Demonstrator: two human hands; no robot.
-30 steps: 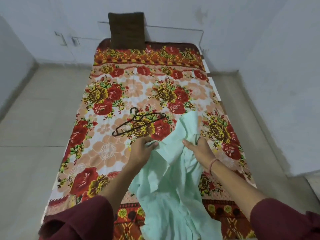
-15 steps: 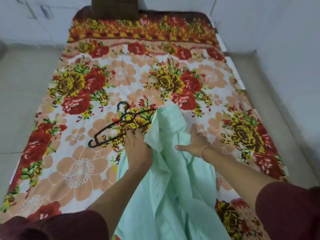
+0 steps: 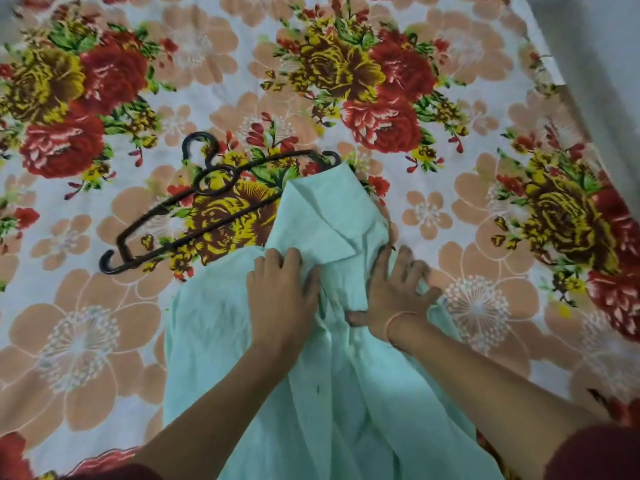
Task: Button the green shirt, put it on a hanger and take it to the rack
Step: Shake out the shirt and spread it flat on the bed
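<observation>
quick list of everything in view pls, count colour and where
shirt: 1, pale green, on the sheet, centre to bottom edge
hanger: 1, dark, left of the collar, right end partly under the shirt
floral sheet: 1, white with red, yellow and peach flowers, fills the view
grey surface: 1, top right corner
wrist band: 1, orange, right wrist
sleeves: 2, maroon, bottom corners
left hand: 1, flat on the shirt
right hand: 1, fingers spread on the shirt

A bed is covered by a floral sheet (image 3: 450,209) printed with red, yellow and peach flowers; grey floor (image 3: 609,46) is seen beyond its right edge.
</observation>
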